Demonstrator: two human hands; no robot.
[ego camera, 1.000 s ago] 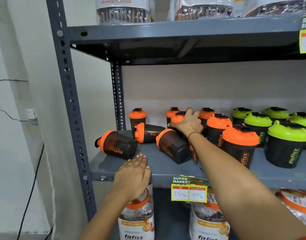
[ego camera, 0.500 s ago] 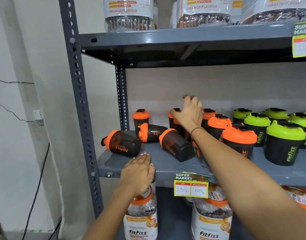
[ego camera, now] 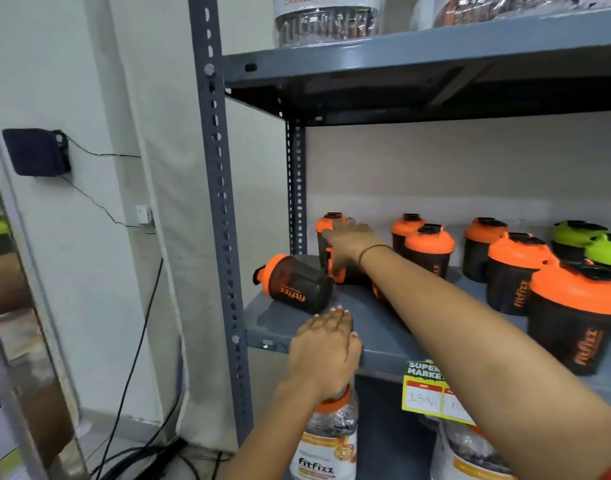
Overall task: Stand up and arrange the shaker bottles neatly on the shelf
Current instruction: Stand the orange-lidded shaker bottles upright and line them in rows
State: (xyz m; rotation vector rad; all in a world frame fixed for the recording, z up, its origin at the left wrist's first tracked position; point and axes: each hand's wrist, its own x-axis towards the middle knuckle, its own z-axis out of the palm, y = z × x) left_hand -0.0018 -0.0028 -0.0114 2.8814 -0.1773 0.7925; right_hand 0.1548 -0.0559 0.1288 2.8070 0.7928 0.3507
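Dark shaker bottles with orange lids stand on the grey shelf [ego camera: 376, 329]; the nearest [ego camera: 574, 317] is at the right, another [ego camera: 430, 249] further back. One bottle [ego camera: 297, 285] lies on its side at the shelf's left end. My right hand [ego camera: 349, 245] reaches over a second lying bottle [ego camera: 349, 277] behind it, fingers curled down around its lid end; the hand is blurred. An upright bottle [ego camera: 326, 221] stands just behind that hand. My forearm hides most of a third lying bottle. My left hand [ego camera: 326, 351] rests flat on the shelf's front edge, holding nothing.
Green-lidded shakers [ego camera: 574, 233] stand at the far right. The perforated steel post [ego camera: 221, 202] borders the shelf on the left. A yellow price tag [ego camera: 425, 389] hangs from the front edge. Jars [ego camera: 328, 441] sit on the shelf below, an upper shelf [ego camera: 435, 53] overhead.
My right hand has left the upright orange bottles and come down leftward onto the lying bottle at the back. The view has shifted left and closer. My left hand stays on the shelf edge.
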